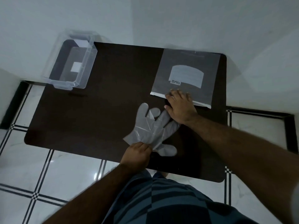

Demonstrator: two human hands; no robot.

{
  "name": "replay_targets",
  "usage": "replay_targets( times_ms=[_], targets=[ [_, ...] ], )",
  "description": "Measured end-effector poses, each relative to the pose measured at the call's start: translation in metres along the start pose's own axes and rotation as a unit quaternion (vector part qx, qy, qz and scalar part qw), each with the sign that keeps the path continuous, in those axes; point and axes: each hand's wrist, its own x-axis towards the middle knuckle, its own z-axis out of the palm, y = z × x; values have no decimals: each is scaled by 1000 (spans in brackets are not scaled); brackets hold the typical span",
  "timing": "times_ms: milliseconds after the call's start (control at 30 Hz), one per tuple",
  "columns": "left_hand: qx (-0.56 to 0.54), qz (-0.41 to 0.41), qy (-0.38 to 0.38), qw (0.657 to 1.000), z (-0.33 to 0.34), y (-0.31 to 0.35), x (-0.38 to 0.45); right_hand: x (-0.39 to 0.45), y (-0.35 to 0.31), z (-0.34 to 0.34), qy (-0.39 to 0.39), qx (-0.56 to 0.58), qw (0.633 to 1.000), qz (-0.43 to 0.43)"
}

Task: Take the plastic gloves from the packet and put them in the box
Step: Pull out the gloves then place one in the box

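Observation:
A translucent plastic glove [151,128] lies spread flat on the dark table [97,113], its fingers pointing away from me. My left hand [137,155] pinches the glove's cuff near the table's front edge. My right hand [180,106] rests flat at the mouth of the clear plastic packet [187,76], fingers on the packet's white strip and palm over the glove's fingertips. The packet lies at the table's far right with a pale label on it. The clear plastic box [71,65] stands open at the far left corner, with only a white sticker showing inside.
The table is small, with rounded corners, set against a white wall. Around it is a white tiled floor [48,172] with black lines. My patterned shorts [161,201] fill the bottom of the view.

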Motion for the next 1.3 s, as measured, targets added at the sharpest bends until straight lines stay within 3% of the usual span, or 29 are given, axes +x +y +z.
replay_targets(
  times_ms=[133, 300, 367, 467, 600, 733, 967, 1167, 1300],
  targets=[
    [-19, -36, -13, 999, -2, 5, 0, -9, -18, 0, 9, 8, 1000, 9],
    [-20, -12, -74, 997, -13, 2, -11, -33, -42, 2, 27, 5, 998, -62],
    [-20, -14, -63, 998, -21, -1, -21, -44, -49, 6, 33, 4, 995, -89],
    [-37, -97, -22, 994, -33, -14, -34, -51, -59, 13, 41, -4, 995, -95],
    [-31, -129, -119, 984, -43, -35, -32, -47, -66, 11, 61, 7, 997, -41],
    [-4, -115, -172, 978, -40, -47, -29, -41, -62, 6, 25, -63, 997, -35],
    [18, -108, -164, 980, -33, -52, -28, -21, -53, -12, 15, -151, 988, -22],
    [22, -99, -164, 981, -31, -54, -29, -28, -52, 4, -26, -155, 974, -162],
    [27, -83, -162, 983, -29, -59, -33, -21, -42, 8, -71, -175, 969, -161]
  ],
)
